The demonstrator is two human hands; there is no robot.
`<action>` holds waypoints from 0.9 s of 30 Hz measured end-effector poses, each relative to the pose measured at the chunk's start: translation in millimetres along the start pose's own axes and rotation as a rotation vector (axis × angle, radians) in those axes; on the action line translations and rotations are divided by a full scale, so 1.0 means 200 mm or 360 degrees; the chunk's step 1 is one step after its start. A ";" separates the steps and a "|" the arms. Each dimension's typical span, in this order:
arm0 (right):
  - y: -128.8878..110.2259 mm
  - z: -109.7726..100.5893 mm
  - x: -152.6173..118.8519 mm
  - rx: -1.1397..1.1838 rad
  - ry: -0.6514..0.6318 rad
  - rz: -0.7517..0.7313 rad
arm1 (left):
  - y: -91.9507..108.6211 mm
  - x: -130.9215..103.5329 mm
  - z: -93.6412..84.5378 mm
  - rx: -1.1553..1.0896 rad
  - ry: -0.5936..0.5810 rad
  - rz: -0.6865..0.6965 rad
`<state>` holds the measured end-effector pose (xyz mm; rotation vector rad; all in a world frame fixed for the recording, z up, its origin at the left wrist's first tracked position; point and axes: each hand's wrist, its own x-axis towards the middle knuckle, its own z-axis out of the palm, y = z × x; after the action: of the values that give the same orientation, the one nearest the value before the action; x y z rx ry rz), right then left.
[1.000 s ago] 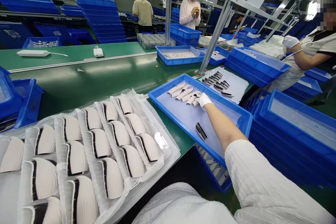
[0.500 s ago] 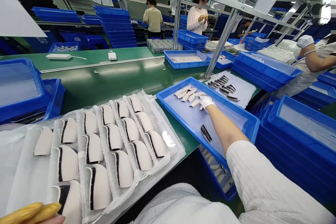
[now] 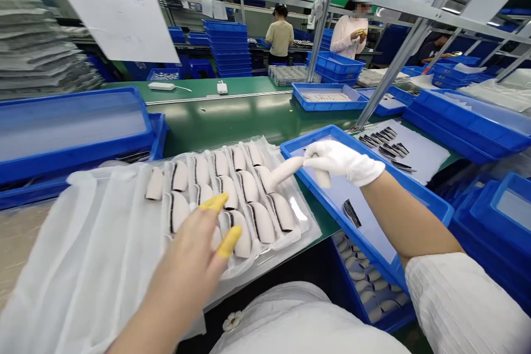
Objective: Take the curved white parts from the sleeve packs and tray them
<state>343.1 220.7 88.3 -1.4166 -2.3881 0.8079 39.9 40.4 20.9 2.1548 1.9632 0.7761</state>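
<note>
My right hand (image 3: 344, 163), in a white glove, pinches a pale curved piece (image 3: 285, 172) by one end above the right edge of the padded tray. A second pale piece (image 3: 322, 178) shows just under the gloved fingers; whether it is held I cannot tell. Bare but for yellow covers on the fingertips, my left hand (image 3: 199, 254) reaches over the padded tray, thumb and forefinger apart, nothing between them. Rows of pale curved pieces with black edges (image 3: 260, 222) lie in this white-lined tray (image 3: 305, 227). Below my right hand, a dark piece (image 3: 351, 213) rests in the blue tray (image 3: 431, 207).
A lower blue bin (image 3: 352, 293) holds several pale pieces. Dark pieces (image 3: 388, 149) lie on a white sheet at right. Blue trays (image 3: 74, 121) stand at left, more (image 3: 493, 232) are stacked at right. A metal post (image 3: 394, 66) rises behind. Other people work farther back.
My right hand has come left out of the blue tray, bringing a pale piece towards the padded tray. My left hand has moved in from the lower left corner. The view has turned left.
</note>
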 end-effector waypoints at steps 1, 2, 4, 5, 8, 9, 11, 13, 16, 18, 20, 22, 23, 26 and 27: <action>-0.10 0.04 0.00 -0.0017 -0.0084 -0.0173 | 0.04 0.04 0.01 0.0014 0.0053 0.0051; -0.19 0.09 -0.01 -0.0025 -0.0133 -0.0312 | 0.08 0.06 0.02 0.0026 0.0044 0.0062; -0.31 0.18 -0.01 0.0006 -0.0193 -0.0510 | 0.11 0.09 0.03 0.0042 -0.0043 -0.0049; -0.35 0.22 -0.01 0.0048 -0.0192 -0.0574 | 0.12 0.09 0.03 0.0009 -0.0110 -0.0158; -0.39 0.33 0.00 0.0427 -0.0066 -0.0629 | 0.10 0.06 0.02 -0.0502 -0.0279 -0.0473; -0.38 0.36 0.00 0.0640 0.0013 -0.0600 | 0.09 0.04 0.01 -0.0823 -0.0315 -0.0562; -0.37 0.40 0.00 0.1092 0.0104 -0.0484 | 0.09 0.00 0.01 -0.1504 -0.0369 -0.0726; -0.36 0.45 0.00 0.1452 0.0053 -0.0354 | 0.09 -0.03 0.01 -0.2000 -0.0413 -0.0881; -0.36 0.51 -0.03 0.1758 -0.0144 -0.0220 | 0.10 -0.06 0.02 -0.2360 -0.0520 -0.0982; -0.37 0.55 -0.05 0.1843 -0.0247 -0.0159 | 0.09 -0.08 0.04 -0.2452 -0.0593 -0.0989; -0.37 0.60 -0.06 0.1863 -0.0306 -0.0113 | 0.09 -0.09 0.05 -0.2480 -0.0647 -0.0958; -0.37 0.63 -0.07 0.1822 -0.0340 -0.0101 | 0.09 -0.10 0.06 -0.2493 -0.0673 -0.0944; -0.37 0.65 -0.07 0.1793 -0.0354 -0.0108 | 0.10 -0.11 0.06 -0.2502 -0.0680 -0.0951; -0.36 0.69 -0.07 0.1776 -0.0402 -0.0125 | 0.12 -0.11 0.05 -0.2521 -0.0675 -0.0982; -0.35 0.70 -0.07 0.1808 -0.0418 -0.0125 | 0.12 -0.11 0.05 -0.2528 -0.0673 -0.0982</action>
<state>232.9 136.5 16.2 -0.7371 -1.5289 1.9538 66.1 17.6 16.3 0.6259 0.9204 1.0300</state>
